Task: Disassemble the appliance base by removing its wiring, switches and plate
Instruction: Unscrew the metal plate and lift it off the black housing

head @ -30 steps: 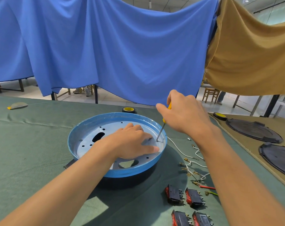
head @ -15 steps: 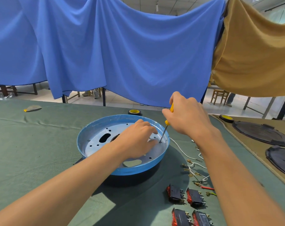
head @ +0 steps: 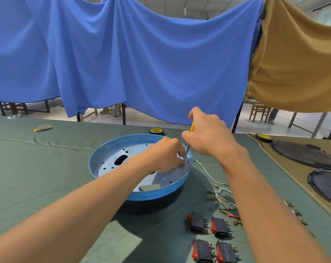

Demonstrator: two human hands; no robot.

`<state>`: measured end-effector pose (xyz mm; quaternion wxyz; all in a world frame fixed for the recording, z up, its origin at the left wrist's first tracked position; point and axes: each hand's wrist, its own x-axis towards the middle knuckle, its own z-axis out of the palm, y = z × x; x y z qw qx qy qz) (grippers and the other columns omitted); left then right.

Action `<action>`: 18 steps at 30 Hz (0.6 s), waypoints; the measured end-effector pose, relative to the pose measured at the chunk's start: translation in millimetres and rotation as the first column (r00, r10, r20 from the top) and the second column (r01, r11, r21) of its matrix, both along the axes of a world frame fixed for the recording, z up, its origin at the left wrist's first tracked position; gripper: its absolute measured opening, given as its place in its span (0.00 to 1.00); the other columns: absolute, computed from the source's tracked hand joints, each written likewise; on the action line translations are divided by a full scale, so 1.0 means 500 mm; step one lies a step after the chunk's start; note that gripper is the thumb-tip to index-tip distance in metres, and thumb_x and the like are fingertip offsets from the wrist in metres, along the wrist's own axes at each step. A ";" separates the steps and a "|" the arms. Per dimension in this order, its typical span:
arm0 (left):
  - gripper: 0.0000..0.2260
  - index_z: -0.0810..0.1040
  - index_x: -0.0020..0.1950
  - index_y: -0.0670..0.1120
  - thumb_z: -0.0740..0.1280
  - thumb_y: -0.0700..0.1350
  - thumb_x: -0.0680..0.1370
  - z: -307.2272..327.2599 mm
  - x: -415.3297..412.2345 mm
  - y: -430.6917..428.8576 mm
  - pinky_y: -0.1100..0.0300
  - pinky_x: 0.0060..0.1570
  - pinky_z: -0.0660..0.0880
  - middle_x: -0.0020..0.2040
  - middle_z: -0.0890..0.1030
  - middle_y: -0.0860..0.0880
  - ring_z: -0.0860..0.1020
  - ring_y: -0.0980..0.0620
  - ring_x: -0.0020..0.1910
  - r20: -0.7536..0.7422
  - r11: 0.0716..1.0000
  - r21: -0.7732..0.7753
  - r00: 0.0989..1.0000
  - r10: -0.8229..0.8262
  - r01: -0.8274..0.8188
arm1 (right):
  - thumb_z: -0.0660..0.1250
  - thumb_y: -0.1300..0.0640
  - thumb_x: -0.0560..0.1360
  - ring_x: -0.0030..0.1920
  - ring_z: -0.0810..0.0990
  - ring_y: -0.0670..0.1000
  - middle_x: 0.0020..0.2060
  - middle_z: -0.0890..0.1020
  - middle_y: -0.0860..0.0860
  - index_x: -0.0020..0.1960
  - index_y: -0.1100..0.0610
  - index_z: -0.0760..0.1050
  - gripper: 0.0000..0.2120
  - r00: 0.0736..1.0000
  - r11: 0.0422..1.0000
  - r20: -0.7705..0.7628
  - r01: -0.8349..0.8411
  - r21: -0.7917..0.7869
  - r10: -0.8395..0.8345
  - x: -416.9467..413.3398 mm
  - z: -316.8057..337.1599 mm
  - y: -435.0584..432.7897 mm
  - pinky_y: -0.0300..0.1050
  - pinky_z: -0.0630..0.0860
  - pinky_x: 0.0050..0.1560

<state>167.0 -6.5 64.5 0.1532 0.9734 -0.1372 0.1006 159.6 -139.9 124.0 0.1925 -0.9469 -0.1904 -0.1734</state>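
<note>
Appliance base (head: 151, 195) mid-table. Right hand (head: 208, 137) wraps the screwdriver (head: 186, 153), tip on the plate (head: 160, 181). Left hand (head: 164, 158) curled beside the tip, possibly pinching a screw; can't tell. Light, stiff, slick: hold the rim.

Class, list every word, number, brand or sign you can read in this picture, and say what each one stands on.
None can be read.
The switches, tape roll, blue base and screwdriver bear no legible print; any marks are too small or blurred.
</note>
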 end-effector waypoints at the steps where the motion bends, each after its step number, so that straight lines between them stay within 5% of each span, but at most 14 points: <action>1: 0.07 0.84 0.52 0.47 0.68 0.45 0.78 -0.007 0.000 0.001 0.50 0.53 0.77 0.52 0.82 0.47 0.78 0.47 0.51 -0.007 1.000 -0.009 1.000 0.006 -0.006 | 0.61 0.54 0.76 0.46 0.68 0.58 0.46 0.74 0.53 0.60 0.54 0.65 0.14 1.000 1.000 0.000 0.002 -0.008 -0.002 -0.001 0.000 0.001 0.49 0.67 0.44; 6: 0.06 0.85 0.49 0.51 0.68 0.45 0.77 -0.020 0.000 0.006 0.49 0.50 0.78 0.48 0.83 0.47 0.79 0.47 0.48 0.002 0.999 -0.043 0.999 0.032 -0.032 | 0.60 0.47 0.79 0.44 0.68 0.58 0.43 0.71 0.53 0.51 0.54 0.63 0.11 0.995 0.995 0.045 0.090 -0.047 -0.088 -0.001 -0.002 -0.002 0.50 0.64 0.42; 10: 0.06 0.85 0.49 0.50 0.68 0.46 0.77 -0.020 0.002 0.005 0.50 0.48 0.78 0.47 0.83 0.46 0.78 0.47 0.47 0.034 0.999 -0.034 0.999 0.038 -0.036 | 0.60 0.55 0.78 0.45 0.67 0.58 0.40 0.70 0.51 0.58 0.55 0.66 0.10 0.998 0.998 0.030 0.062 -0.015 -0.062 0.002 0.000 -0.001 0.49 0.64 0.42; 18: 0.09 0.84 0.49 0.47 0.65 0.49 0.78 -0.024 0.003 0.002 0.52 0.46 0.77 0.48 0.83 0.47 0.79 0.47 0.45 0.091 0.999 0.024 0.996 0.027 -0.029 | 0.63 0.53 0.75 0.45 0.69 0.58 0.37 0.66 0.49 0.63 0.54 0.64 0.18 1.000 1.000 -0.006 -0.007 0.013 0.007 0.000 0.004 0.002 0.49 0.68 0.43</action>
